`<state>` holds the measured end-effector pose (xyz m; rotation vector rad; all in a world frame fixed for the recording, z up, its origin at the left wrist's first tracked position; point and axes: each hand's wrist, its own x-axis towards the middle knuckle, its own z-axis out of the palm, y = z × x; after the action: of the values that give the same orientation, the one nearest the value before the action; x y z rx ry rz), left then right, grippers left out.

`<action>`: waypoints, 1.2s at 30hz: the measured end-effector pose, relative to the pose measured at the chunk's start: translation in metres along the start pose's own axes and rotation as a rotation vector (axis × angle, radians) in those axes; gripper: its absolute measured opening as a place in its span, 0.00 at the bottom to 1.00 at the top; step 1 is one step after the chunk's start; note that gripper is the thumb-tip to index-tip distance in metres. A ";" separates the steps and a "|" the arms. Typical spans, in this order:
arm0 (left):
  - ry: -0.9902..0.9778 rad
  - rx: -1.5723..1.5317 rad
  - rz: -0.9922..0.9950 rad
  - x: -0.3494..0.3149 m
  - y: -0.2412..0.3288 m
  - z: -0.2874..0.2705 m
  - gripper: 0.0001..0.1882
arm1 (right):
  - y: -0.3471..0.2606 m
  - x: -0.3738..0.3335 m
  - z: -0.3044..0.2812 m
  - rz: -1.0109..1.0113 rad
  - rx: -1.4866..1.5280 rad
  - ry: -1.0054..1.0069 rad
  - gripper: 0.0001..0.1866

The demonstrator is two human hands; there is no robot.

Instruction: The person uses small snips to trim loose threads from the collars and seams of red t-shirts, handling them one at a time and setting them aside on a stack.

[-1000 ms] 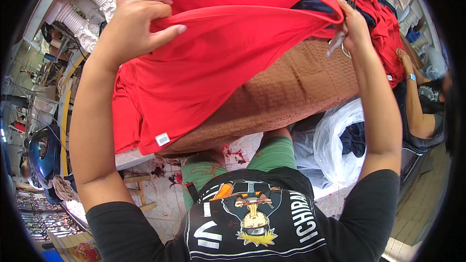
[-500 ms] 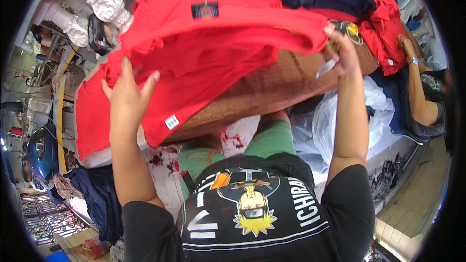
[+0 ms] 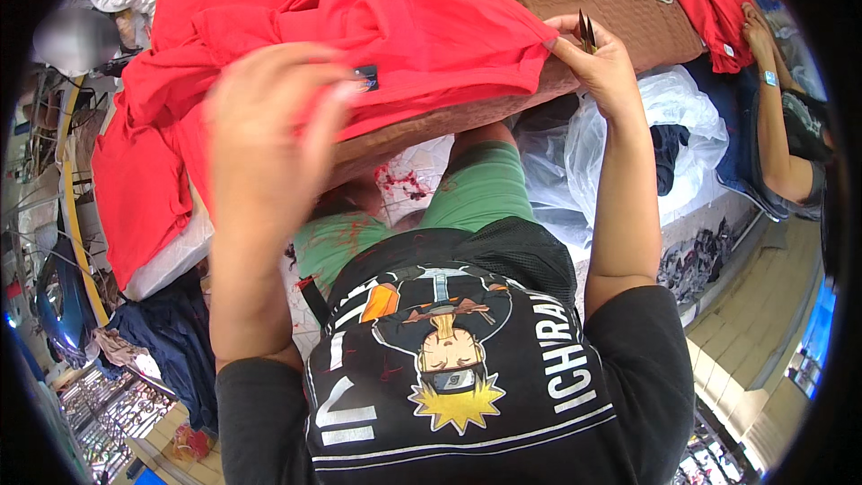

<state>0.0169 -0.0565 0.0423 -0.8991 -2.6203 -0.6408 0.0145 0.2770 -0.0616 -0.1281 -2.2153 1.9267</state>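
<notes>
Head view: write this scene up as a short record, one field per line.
Left hand: left hand blurred, over the red garment, near its dark label; contact unclear
Right hand: right hand pinches the garment's edge and holds pointed snips
Surface: brown cloth under the garment
Beside the right forearm: clear bag with navy cloth inside
Far right: co-worker's hand at red cloth

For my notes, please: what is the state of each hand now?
Left hand: blurred; cannot be told.
Right hand: closed, holding red garment and pointed tool.
</notes>
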 end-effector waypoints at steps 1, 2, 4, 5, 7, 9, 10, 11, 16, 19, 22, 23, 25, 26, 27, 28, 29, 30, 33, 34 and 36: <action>-0.083 -0.059 0.072 0.006 0.007 0.019 0.14 | 0.002 0.000 0.000 -0.008 0.001 0.012 0.12; -0.164 -0.105 0.127 0.007 0.012 0.037 0.20 | -0.001 0.001 0.001 0.028 0.046 -0.028 0.12; -0.179 0.050 0.089 0.007 0.008 0.083 0.30 | -0.008 -0.003 -0.003 0.101 0.121 -0.079 0.12; -0.189 0.124 0.075 0.007 0.004 0.100 0.35 | -0.006 -0.003 -0.008 0.117 0.219 -0.135 0.12; -0.271 0.170 0.043 0.007 -0.006 0.117 0.41 | 0.001 -0.006 -0.018 0.148 0.413 -0.244 0.13; -0.280 0.143 0.048 0.005 -0.015 0.119 0.43 | 0.002 -0.001 -0.023 0.260 0.289 -0.269 0.13; -0.301 0.140 0.053 0.005 -0.017 0.118 0.42 | 0.001 0.000 -0.024 0.318 0.228 -0.281 0.14; -0.323 0.138 0.058 0.006 -0.016 0.116 0.41 | 0.007 -0.004 -0.008 0.219 -0.094 0.012 0.14; -0.115 -0.137 0.099 0.026 0.018 0.098 0.21 | -0.025 -0.024 -0.013 0.098 -0.183 0.119 0.10; -0.088 -0.432 0.214 0.035 0.039 0.123 0.17 | -0.039 -0.045 -0.002 0.041 -0.046 -0.027 0.07; -0.196 -0.441 0.142 0.035 0.044 0.147 0.20 | -0.011 -0.048 0.010 0.045 -0.035 -0.092 0.06; -0.197 -0.406 0.121 0.033 0.038 0.156 0.21 | -0.001 -0.049 0.012 0.037 -0.159 -0.068 0.05; -0.162 -0.360 0.113 0.030 0.034 0.163 0.23 | 0.006 -0.053 0.015 -0.015 -0.215 -0.047 0.06; -0.144 -0.350 0.119 0.029 0.034 0.165 0.23 | 0.008 -0.054 0.017 -0.041 -0.243 -0.038 0.06; -0.126 -0.341 0.125 0.029 0.034 0.167 0.24 | 0.008 -0.053 0.018 -0.128 -0.289 -0.025 0.08; -0.109 -0.332 0.132 0.029 0.034 0.168 0.24 | 0.009 -0.054 0.021 -0.124 -0.321 -0.013 0.08; -0.121 -0.345 0.126 0.028 0.035 0.168 0.24 | 0.009 -0.055 0.023 -0.120 -0.352 -0.002 0.08; -0.131 -0.357 0.122 0.028 0.036 0.165 0.24 | 0.009 -0.056 0.025 -0.119 -0.383 0.009 0.09; -0.163 -0.403 0.093 0.030 0.037 0.162 0.25 | 0.009 -0.056 0.029 -0.127 -0.404 0.023 0.10; -0.174 -0.419 0.080 0.030 0.036 0.162 0.25 | 0.008 -0.057 0.030 -0.127 -0.414 0.025 0.09; -0.126 -0.395 0.101 0.028 0.037 0.165 0.24 | 0.006 -0.059 0.032 -0.127 -0.436 0.031 0.08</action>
<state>-0.0028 0.0662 -0.0762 -1.2106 -2.5785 -1.1336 0.0646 0.2354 -0.0770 -0.0777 -2.5184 1.3463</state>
